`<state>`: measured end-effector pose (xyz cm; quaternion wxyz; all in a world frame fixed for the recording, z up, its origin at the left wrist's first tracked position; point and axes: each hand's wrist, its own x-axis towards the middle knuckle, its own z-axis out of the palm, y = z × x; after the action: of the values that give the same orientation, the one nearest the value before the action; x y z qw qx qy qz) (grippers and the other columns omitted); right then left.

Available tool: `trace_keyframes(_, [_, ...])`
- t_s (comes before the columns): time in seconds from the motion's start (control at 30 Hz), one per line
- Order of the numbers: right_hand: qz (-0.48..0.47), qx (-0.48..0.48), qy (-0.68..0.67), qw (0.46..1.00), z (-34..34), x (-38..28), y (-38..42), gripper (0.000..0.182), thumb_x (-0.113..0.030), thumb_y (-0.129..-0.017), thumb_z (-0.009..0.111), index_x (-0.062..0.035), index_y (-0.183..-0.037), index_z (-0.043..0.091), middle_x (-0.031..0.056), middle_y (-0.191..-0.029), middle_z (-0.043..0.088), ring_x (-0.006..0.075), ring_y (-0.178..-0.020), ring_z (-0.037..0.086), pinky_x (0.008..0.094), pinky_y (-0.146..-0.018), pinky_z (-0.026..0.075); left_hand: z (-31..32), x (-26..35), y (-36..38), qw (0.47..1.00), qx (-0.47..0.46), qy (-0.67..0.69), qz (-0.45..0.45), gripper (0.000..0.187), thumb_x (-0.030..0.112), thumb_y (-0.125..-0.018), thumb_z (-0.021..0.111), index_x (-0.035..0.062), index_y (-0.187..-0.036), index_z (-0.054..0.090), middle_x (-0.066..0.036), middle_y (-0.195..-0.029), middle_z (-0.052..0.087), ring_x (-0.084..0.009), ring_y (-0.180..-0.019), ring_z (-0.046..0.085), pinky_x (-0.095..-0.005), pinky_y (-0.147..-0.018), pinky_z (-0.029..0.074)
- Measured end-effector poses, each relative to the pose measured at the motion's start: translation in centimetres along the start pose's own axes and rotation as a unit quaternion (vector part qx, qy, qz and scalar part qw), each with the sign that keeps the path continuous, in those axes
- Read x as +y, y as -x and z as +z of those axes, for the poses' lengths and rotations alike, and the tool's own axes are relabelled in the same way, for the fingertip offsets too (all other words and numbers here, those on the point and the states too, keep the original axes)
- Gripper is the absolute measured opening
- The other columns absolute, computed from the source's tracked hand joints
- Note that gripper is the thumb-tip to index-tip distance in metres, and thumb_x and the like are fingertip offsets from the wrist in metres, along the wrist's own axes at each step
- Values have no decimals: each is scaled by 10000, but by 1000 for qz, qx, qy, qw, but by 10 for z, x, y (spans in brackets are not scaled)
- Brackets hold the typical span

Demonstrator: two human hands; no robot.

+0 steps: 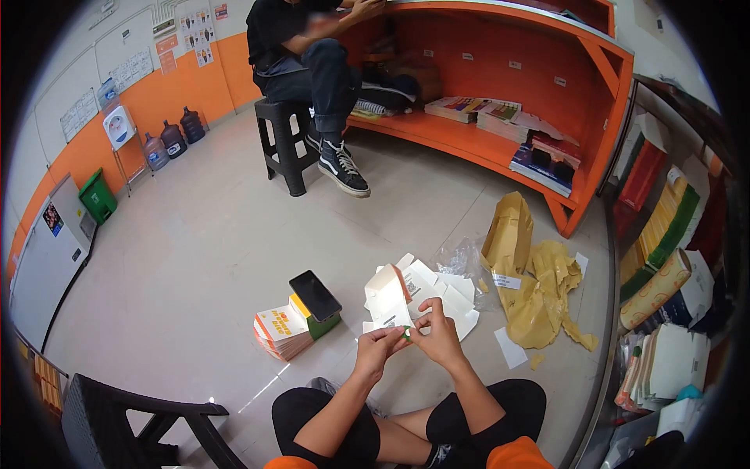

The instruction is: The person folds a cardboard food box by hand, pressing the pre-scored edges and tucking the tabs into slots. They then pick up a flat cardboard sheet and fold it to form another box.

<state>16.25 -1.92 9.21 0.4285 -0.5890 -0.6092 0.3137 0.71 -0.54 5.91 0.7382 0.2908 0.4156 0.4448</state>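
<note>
My left hand (378, 350) and my right hand (438, 336) meet in front of me, fingers closed on the near end of a white and orange carton (388, 295). A small green part shows between the fingertips. Behind the hands, several white flat cartons (453, 293) lie in a loose pile on the floor. Left of them is a stack of folded cartons (283, 332) with orange lettering. A black phone (315, 295) leans on a yellow and green box (322, 324) beside that stack.
Torn brown paper (539, 293) and clear plastic lie to the right. A person (301, 62) sits on a black stool (280, 144) by an orange shelf (469, 144). Another black stool (101, 414) stands at the lower left. Packed goods (664, 234) line the right side.
</note>
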Motion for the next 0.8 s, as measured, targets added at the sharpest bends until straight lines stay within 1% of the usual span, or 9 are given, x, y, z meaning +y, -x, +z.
trace_keyframes(0.17, [11,30,-22,999,-1,0,-1,467,-70,-732,706,-50,-1062,377,121,-748,657,244,-765,679,336,-743,518,3,10,5,994,-63,88,-25,207,46,-860,652,-110,-993,629,-157,-970,664,-185,-858,668,-237,-812,555])
trace_keyframes(0.27, [3,47,-36,998,-5,6,-4,462,-54,-732,708,-45,-1052,375,116,-748,658,213,-772,676,315,-741,521,1,12,4,995,-96,29,-10,203,91,-876,646,-80,-985,644,-128,-955,674,-175,-868,663,-253,-805,561])
trace_keyframes(0.37, [-4,57,-69,996,-6,9,-5,439,-13,-742,693,-44,-1041,373,111,-762,654,180,-768,667,292,-723,525,7,21,11,973,-72,-215,46,231,148,-892,642,-54,-1005,657,-106,-894,687,-147,-839,658,-264,-779,563])
trace_keyframes(0.47, [-14,75,-111,991,-7,6,-7,424,29,-750,677,-44,-1031,367,110,-771,646,162,-764,658,281,-716,529,14,14,15,934,14,-340,108,241,199,-892,652,-28,-972,671,-92,-828,693,-109,-791,650,-260,-738,546])
trace_keyframes(0.5, [-32,85,-114,989,-6,5,-7,416,35,-753,675,-43,-1024,370,107,-774,641,164,-763,657,275,-701,529,13,4,11,945,32,-292,144,238,205,-890,655,-32,-885,663,-92,-802,692,-108,-730,646,-254,-672,536])
trace_keyframes(0.6, [-74,112,-101,986,2,-1,-6,389,46,-760,668,-38,-1005,377,95,-785,626,166,-758,655,263,-654,531,1,-20,-9,933,40,-251,255,230,176,-890,637,-42,-817,633,-86,-786,686,-133,-723,651,-277,-642,553])
trace_keyframes(0.67, [-89,130,-63,985,5,-14,0,370,48,-766,663,-34,-994,384,87,-795,616,165,-757,655,260,-618,532,2,-27,-10,893,85,-312,313,215,163,-880,646,-37,-805,626,-76,-783,667,-114,-724,625,-253,-638,529])
trace_keyframes(0.7, [-164,154,76,971,4,-16,2,344,68,-770,642,-30,-984,392,79,-789,595,150,-748,650,269,-595,554,3,-27,-8,869,108,-342,341,208,156,-874,650,-35,-799,622,-70,-781,657,-105,-724,612,-241,-637,517])
trace_keyframes(0.8, [-45,88,-4,995,2,-33,10,312,32,-800,630,-13,-1005,399,120,-819,575,191,-646,653,313,-521,521,23,-7,12,884,145,-310,318,189,116,-853,656,-62,-803,612,-74,-777,648,-100,-748,602,-236,-648,512])
